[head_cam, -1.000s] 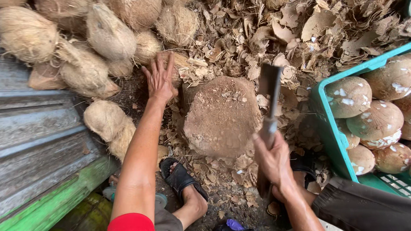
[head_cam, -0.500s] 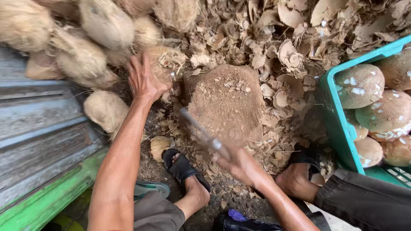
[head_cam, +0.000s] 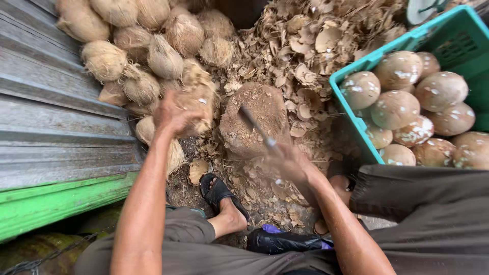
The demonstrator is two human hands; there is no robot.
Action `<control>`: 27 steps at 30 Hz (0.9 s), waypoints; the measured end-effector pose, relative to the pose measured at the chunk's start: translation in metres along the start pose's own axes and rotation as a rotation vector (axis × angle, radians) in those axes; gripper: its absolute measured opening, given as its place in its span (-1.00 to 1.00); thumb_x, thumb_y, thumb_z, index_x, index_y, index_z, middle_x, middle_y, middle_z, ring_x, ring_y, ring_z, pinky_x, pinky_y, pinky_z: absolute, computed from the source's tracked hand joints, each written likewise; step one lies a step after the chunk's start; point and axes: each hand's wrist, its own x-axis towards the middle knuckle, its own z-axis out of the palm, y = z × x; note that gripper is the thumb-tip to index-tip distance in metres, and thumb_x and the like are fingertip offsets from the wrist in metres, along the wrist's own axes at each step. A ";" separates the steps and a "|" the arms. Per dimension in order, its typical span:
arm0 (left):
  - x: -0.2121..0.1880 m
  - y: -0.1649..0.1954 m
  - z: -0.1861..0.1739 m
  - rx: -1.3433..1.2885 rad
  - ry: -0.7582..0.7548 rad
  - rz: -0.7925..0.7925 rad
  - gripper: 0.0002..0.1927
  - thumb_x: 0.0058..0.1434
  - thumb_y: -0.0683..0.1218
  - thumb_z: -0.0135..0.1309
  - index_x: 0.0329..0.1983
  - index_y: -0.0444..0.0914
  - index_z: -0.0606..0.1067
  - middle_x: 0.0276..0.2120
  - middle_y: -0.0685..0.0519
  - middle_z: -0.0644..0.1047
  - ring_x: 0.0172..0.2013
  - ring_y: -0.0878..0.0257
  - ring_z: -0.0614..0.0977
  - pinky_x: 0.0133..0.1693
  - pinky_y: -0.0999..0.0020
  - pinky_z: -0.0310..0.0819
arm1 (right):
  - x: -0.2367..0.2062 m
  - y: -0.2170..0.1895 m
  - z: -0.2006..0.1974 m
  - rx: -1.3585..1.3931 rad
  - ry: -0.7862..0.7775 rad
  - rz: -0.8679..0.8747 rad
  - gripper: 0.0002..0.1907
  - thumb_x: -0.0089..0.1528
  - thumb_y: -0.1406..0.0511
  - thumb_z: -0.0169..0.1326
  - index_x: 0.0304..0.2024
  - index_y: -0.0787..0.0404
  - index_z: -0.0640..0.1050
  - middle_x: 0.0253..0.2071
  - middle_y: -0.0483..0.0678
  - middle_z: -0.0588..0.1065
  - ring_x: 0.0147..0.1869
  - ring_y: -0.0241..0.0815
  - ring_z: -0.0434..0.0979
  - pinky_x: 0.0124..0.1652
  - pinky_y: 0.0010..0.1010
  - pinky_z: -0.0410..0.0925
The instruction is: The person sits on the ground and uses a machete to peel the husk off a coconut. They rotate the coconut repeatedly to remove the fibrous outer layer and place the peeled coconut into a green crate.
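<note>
Head view: I see the left hand (head_cam: 173, 113) wrapped around a hairy brown coconut (head_cam: 199, 104), lifted just beside the round chopping block (head_cam: 257, 119). The right hand (head_cam: 288, 163) is closed tight on a blurry knife (head_cam: 254, 125), with its blade over the block. Peeled coconuts (head_cam: 395, 109) sit in a green crate (head_cam: 351, 119), well away from both hands.

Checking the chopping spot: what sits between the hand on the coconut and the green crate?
In the head view, the chopping block and the right hand's blade, then husk scraps, lie between the left hand and crate.
</note>
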 end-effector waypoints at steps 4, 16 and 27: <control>-0.026 0.016 0.026 -0.057 -0.157 0.037 0.12 -0.45 0.20 0.45 0.31 -0.02 0.33 0.18 0.01 0.49 0.12 0.10 0.57 0.08 0.02 0.51 | -0.004 0.022 -0.002 -0.211 0.095 0.017 -0.65 0.42 0.13 -0.12 0.09 0.17 0.51 -0.36 0.04 0.54 -0.39 -0.21 0.54 -0.48 -0.39 0.45; -0.047 0.015 0.129 -0.287 0.414 0.352 0.01 0.14 0.51 0.06 0.47 -0.19 0.23 0.36 -0.31 0.22 0.33 -0.13 0.28 0.21 -0.10 0.20 | -0.058 -0.057 -0.031 0.192 0.505 -0.289 -0.75 0.39 0.24 0.08 0.05 0.17 0.39 -0.44 -0.22 0.29 -0.43 -0.39 0.31 -0.48 -0.44 0.29; -0.035 0.016 0.172 -0.212 0.667 0.277 -0.55 0.42 0.25 -0.29 -0.34 -0.06 0.49 -0.37 0.16 0.55 -0.32 0.24 0.51 -0.16 0.27 0.36 | -0.008 -0.023 0.035 -0.030 0.183 0.001 -0.80 0.45 0.25 -0.04 -0.04 0.23 0.53 -0.33 -0.23 0.52 -0.40 -0.49 0.52 -0.45 -0.63 0.43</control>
